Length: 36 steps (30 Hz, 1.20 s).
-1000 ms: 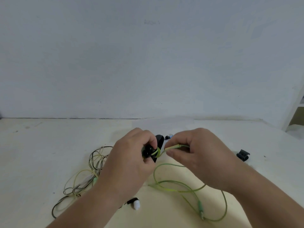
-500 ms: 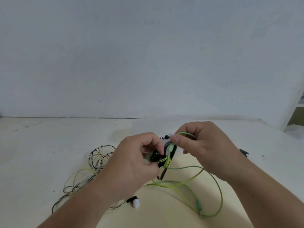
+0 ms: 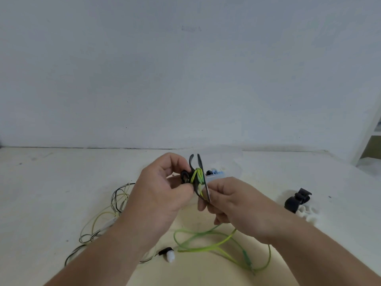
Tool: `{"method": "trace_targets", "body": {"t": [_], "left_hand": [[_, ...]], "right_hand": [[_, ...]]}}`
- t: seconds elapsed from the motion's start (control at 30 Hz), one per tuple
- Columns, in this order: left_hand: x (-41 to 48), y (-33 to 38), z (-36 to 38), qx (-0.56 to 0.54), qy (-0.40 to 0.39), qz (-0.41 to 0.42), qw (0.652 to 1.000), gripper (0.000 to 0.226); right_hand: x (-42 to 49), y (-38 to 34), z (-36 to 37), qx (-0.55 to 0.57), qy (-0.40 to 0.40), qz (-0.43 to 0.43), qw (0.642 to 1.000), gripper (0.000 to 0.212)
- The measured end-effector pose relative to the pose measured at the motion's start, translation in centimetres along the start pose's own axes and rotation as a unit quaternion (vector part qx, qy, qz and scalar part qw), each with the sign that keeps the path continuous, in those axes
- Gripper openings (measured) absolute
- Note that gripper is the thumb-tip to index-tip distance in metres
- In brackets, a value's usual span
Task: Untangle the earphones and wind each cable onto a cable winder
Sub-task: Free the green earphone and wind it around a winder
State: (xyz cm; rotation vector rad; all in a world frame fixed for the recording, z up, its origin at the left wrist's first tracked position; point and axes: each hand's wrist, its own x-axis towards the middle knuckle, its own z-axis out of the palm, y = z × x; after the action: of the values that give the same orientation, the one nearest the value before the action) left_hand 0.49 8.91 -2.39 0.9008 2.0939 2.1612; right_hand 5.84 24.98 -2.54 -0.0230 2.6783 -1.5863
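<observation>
My left hand [image 3: 162,190] grips a black cable winder [image 3: 196,174] above the table, with several turns of green earphone cable [image 3: 206,247] wound round its middle. My right hand [image 3: 233,205] pinches the green cable just below the winder's lower right end. The cable's slack lies in loops on the table under both hands, ending in a plug [image 3: 248,263]. A second earphone set [image 3: 107,219], black and pale yellow, lies tangled at the left, one black-and-white earbud [image 3: 168,253] near my left forearm.
A spare black winder [image 3: 296,200] lies on the cream table [image 3: 51,182] at the right. A small blue-and-white object [image 3: 214,173] sits behind my hands. A white wall stands behind the table; a white shelf edge [image 3: 369,133] shows at far right.
My right hand came down from above the winder to its lower right, laying more green cable round it. The left hand has turned the winder more upright. The loose loops have shrunk.
</observation>
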Motion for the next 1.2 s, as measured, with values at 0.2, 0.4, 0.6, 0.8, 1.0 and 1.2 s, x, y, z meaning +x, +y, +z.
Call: {"method": "trace_targets", "body": {"t": [0.2, 0.4, 0.6, 0.8, 1.0, 1.2], "left_hand": [[0.6, -0.2, -0.8, 0.061, 0.091, -0.006, 0.994, 0.027], [0.5, 0.0, -0.8, 0.109, 0.088, 0.009, 0.99, 0.026], [0.4, 0.0, -0.7, 0.131, 0.091, 0.025, 0.987, 0.03], [0.2, -0.7, -0.6, 0.207, 0.061, 0.041, 0.976, 0.034], [-0.1, -0.8, -0.5, 0.302, 0.045, 0.102, 0.947, 0.037], [-0.1, -0.9, -0.8, 0.334, 0.02, 0.115, 0.935, 0.04]], "right_hand": [[-0.4, -0.3, 0.1, -0.026, -0.058, -0.001, 0.998, 0.025], [-1.1, -1.0, -0.7, -0.048, -0.044, -0.027, 0.998, 0.022], [-1.4, -1.3, -1.1, -0.052, -0.045, -0.052, 0.996, 0.02], [-1.4, -1.5, -1.1, -0.04, -0.056, -0.096, 0.993, 0.023], [-1.5, -1.0, -1.5, -0.021, -0.056, -0.117, 0.991, 0.02], [-1.4, -0.8, -3.2, 0.048, -0.029, -0.124, 0.991, 0.011]]}}
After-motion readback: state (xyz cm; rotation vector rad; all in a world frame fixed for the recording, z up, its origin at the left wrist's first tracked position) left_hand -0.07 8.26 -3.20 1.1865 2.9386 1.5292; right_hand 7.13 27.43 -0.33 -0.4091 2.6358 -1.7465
